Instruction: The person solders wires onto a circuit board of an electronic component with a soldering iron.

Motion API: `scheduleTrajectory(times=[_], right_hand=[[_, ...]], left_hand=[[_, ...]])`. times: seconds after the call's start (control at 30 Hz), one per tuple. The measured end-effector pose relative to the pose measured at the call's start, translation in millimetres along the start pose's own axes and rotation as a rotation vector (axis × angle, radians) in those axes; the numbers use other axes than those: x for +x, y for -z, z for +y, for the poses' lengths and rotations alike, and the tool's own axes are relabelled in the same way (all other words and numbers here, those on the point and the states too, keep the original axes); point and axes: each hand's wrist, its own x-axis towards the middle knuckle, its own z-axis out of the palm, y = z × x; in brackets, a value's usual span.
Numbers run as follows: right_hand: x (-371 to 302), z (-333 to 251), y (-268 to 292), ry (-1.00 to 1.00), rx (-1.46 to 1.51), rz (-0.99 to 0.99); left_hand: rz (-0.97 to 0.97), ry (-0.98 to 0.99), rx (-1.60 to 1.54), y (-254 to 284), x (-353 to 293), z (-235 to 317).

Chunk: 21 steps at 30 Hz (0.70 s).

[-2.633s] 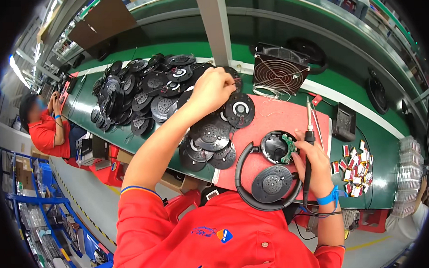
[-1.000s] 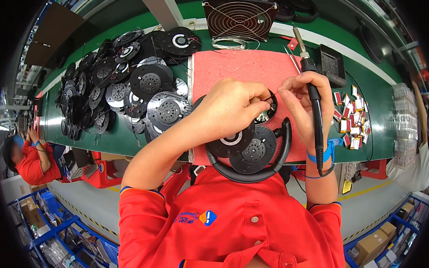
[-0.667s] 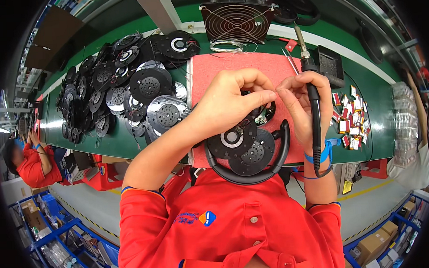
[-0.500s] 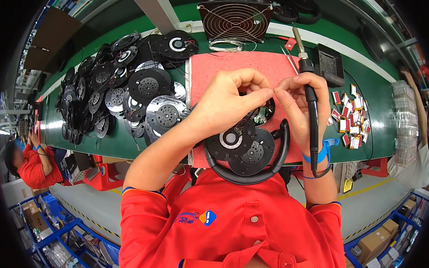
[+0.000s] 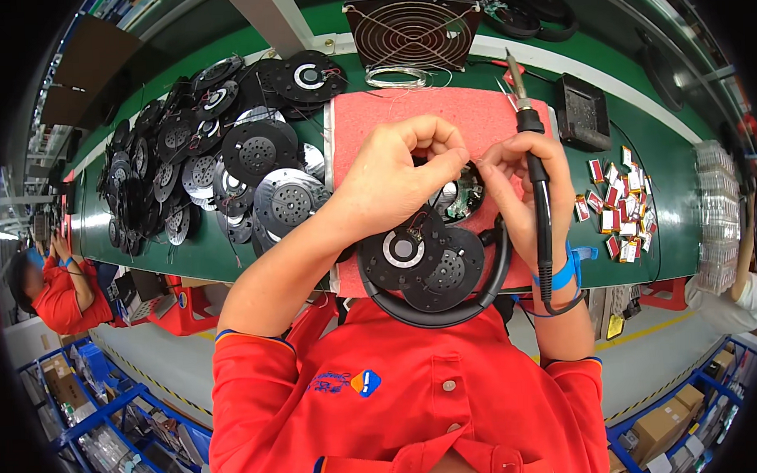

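Gripping the soldering iron: the right hand [image 5: 520, 219] cradles the soldering iron [image 5: 545, 239], its metal tip aimed away from the body; thumb and forefinger curve close together.
Left hand: the left hand [image 5: 397, 173] is narrowed to a pinch over the mat; whether anything thin lies between the fingertips, I cannot tell.
Headphones: the open ear cup [image 5: 461, 202], circuit board showing, sits just beneath both hands; two overlapping black speaker plates [image 5: 447, 277] lie inside the curved headband [image 5: 431, 320].
Pink mat: the mat [image 5: 374, 111] lies on a green workbench [image 5: 670, 243].
Bench left: heaped speaker discs [image 5: 260, 153].
Bench back: caged fan [image 5: 413, 35], with coiled wire [image 5: 396, 77] before it.
Bench right: black tray [image 5: 583, 113], scattered small battery packs [image 5: 626, 207], stacked clear plastic trays [image 5: 716, 216].
Room: a red-shirted co-worker [image 5: 62, 293] at left, a pale sleeve [image 5: 727, 303] at right; blue racks [image 5: 121, 395] and cardboard boxes [image 5: 656, 437] behind.
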Motion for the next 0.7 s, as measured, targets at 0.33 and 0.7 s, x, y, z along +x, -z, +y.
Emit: scheduleTrajectory(times=[0.33,0.7], right_hand=[[-18.9,-10.2,19.9,0.144,-0.415,-0.264],[31.5,-17.0,-7.8,0.176,-0.210,-0.164]], left_hand=[[0.080,-0.241,0.397,8.0,4.6,-1.8],[0.024,-0.085,-0.074,22.4,-0.8,2.8]])
